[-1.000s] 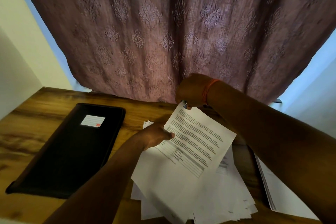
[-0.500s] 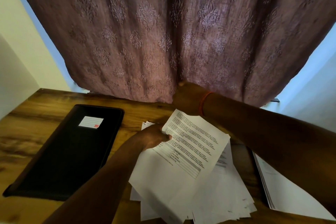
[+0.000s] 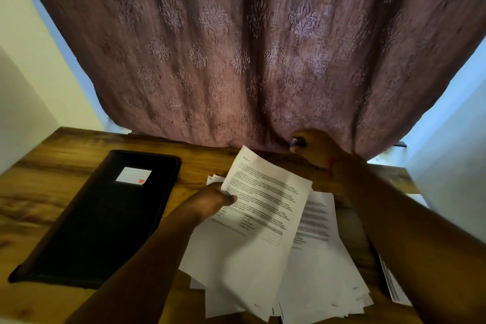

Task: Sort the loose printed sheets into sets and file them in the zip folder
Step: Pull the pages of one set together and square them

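Right hand [image 3: 319, 151] now off sheet [image 3: 265, 202], left hand [image 3: 210, 201] pinching smooth paper

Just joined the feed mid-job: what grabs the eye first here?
The left hand lifting a printed sheet above the messy paper pile at centre. To the left lies the closed black zip folder. The right hand grips something small by the curtain.
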### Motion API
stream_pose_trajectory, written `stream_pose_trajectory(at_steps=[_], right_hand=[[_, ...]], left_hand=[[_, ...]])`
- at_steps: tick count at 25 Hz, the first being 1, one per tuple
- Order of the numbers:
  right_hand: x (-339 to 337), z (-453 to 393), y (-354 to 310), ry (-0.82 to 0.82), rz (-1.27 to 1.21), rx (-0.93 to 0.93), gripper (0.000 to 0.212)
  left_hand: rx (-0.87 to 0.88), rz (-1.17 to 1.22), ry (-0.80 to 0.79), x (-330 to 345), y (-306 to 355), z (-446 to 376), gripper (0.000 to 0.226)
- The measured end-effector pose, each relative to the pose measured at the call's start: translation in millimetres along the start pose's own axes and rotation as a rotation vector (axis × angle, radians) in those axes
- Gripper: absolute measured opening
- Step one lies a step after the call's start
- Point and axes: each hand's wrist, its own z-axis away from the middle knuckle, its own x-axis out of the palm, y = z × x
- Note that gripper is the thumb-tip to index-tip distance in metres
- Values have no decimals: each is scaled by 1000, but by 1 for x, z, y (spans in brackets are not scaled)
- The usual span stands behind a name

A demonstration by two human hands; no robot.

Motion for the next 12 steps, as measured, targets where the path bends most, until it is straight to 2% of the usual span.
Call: stream_pose_trajectory(at_steps=[1, 3, 5, 7, 10, 12], right_hand=[[14, 13, 17, 23, -70, 107, 11], [51, 42, 41, -41, -108, 263, 13], [90, 66, 45, -126, -91, 362, 14], [125, 81, 39, -168, -133, 450, 6], [153, 98, 23, -149, -83, 425, 10], [156, 108, 17, -85, 21, 359, 16]], left_hand=[[6, 29, 21, -6, -7, 1, 35], [20, 109, 61, -15, -19, 0, 31], [-6, 230, 132, -18, -27, -1, 31], [-65, 324, 187, -16, -33, -2, 34], [-101, 374, 173, -11, -41, -5, 35], [-103, 390, 163, -9, -42, -7, 27]])
